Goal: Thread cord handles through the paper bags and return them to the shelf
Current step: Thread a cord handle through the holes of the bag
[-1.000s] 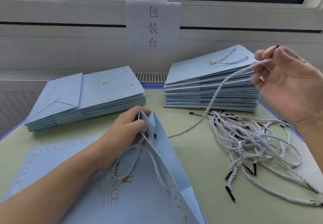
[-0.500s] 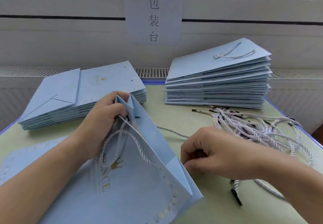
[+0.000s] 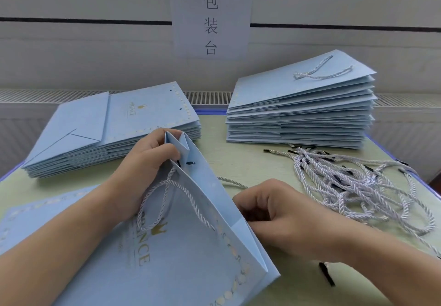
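The left hand (image 3: 145, 162) is pinching the open paper bag (image 3: 191, 253) at lower centre; the right hand (image 3: 281, 219) is curling at its near edge — its grasp cannot be told. Risk — the loose cord (image 3: 232, 182) behind may be slipping free, or the punched hole tearing under pull.

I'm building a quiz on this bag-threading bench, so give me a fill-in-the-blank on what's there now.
1. The left hand grips the open bag at its folded ____ edge.
2. The loose cords lie on the table to the ____ of the open bag.
3. A cord handle lies on top of the ____ stack.
4. The sign is made of ____.

Missing words: top; right; right; paper
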### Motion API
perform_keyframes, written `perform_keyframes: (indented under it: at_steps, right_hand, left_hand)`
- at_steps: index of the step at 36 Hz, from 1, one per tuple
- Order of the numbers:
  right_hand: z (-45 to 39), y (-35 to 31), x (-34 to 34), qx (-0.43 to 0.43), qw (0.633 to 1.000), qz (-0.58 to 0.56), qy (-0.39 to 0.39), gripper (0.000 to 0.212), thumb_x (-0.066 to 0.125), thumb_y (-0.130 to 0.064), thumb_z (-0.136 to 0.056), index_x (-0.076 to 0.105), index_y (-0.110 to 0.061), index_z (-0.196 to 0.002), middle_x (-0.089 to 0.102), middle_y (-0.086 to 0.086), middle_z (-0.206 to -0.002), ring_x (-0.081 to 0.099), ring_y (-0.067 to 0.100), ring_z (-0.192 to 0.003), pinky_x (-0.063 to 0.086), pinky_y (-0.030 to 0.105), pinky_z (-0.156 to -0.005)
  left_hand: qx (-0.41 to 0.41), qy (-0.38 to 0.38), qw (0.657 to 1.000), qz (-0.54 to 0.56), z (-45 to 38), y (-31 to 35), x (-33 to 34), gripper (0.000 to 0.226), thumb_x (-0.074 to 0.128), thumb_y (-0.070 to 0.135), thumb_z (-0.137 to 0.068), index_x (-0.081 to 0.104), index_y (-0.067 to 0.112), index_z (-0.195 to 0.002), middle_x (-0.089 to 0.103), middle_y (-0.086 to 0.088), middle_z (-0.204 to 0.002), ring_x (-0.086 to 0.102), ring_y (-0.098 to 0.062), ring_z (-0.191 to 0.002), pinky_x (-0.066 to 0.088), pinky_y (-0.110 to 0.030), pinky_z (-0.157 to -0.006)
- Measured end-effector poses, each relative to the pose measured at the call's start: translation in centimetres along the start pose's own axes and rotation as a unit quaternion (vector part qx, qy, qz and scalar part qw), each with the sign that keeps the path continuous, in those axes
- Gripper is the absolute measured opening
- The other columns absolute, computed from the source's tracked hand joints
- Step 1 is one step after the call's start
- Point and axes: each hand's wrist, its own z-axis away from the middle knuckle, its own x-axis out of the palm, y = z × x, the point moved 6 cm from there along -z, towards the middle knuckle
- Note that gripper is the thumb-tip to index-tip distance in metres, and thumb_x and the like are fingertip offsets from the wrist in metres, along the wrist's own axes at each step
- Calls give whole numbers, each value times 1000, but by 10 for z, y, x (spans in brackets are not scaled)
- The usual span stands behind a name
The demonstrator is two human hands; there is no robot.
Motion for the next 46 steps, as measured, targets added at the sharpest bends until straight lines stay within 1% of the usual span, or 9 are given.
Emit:
perform_keyframes:
  at_steps: [7, 14, 18, 22, 28, 33, 35, 40, 46]
  right_hand:
    - [0, 10, 2, 50, 984, -168, -23, 17, 65, -10, -79, 63, -12, -95, 64, 31, -94, 56, 29, -79, 47, 28, -66]
    - [6, 0, -1, 48, 969, -240, -18, 24, 54, 2, -80, 48, -6, -102, 63, 12, -71, 56, 7, -49, 43, 11, -49]
    - [11, -10, -4, 17, 992, -124, 4, 42, 50, -12, -83, 45, -23, -124, 51, -3, -59, 50, 8, -53, 45, 14, -57]
    - [11, -15, 0, 1, 1000, 7, 19, 29, 59, -16, -87, 63, -26, -114, 48, -10, -57, 41, 3, -53, 36, 12, -55]
    - [8, -11, 5, 51, 994, 87, 40, 12, 64, -15, -86, 74, -21, -84, 54, -6, -69, 40, 8, -57, 34, 20, -57]
    - [7, -9, 5, 24, 985, 130, 112, 16, 67, -27, -85, 68, -38, -73, 37, -34, -114, 57, 9, -98, 44, 27, -90]
    - [8, -14, 3, -17, 978, 151, 141, 14, 66, -27, -85, 66, -37, -75, 31, -38, -119, 55, 6, -96, 45, 26, -86]
    - [6, -17, 3, -79, 970, 194, 124, 4, 59, -32, -81, 62, -33, -83, 36, -35, -119, 44, 0, -100, 40, 19, -83]
    - [-2, -5, -1, -34, 996, -40, 78, 7, 69, -21, -77, 67, -24, -72, 55, -9, -101, 46, -6, -69, 33, 9, -70]
  left_hand:
    - [-21, -40, 999, -6, 3, -2, 4, 50, 54, 13, -58, 56, 16, -108, 63, -2, -70, 60, -16, -56, 49, -23, -46]
    - [-17, -33, 999, -16, 2, -2, 4, 46, 51, 14, -58, 58, 16, -103, 60, -6, -73, 58, -19, -59, 48, -26, -48]
    - [-18, -27, 999, -23, 1, -4, 3, 45, 51, 14, -58, 58, 16, -103, 60, -4, -70, 57, -18, -58, 47, -27, -48]
    - [-15, -18, 999, -42, 0, -6, 4, 44, 51, 13, -57, 59, 17, -101, 60, -1, -68, 56, -16, -56, 45, -25, -47]
    - [-14, -14, 998, -65, -1, -7, 6, 43, 52, 13, -56, 60, 20, -97, 60, 2, -67, 55, -13, -54, 44, -24, -47]
    - [-17, -13, 997, -68, -1, -8, 4, 41, 51, 14, -57, 61, 22, -96, 60, 1, -69, 55, -14, -57, 45, -26, -52]
    - [-15, -11, 997, -72, -2, -8, 5, 40, 50, 15, -58, 60, 21, -97, 60, 2, -68, 55, -13, -56, 45, -23, -50]
    - [-19, -18, 996, -90, -1, -9, 7, 38, 52, 17, -63, 58, 20, -100, 59, 4, -69, 57, -10, -57, 47, -20, -48]
    - [-24, -24, 994, -102, -1, -8, 8, 41, 51, 19, -63, 59, 18, -103, 60, 7, -65, 56, -6, -53, 44, -17, -46]
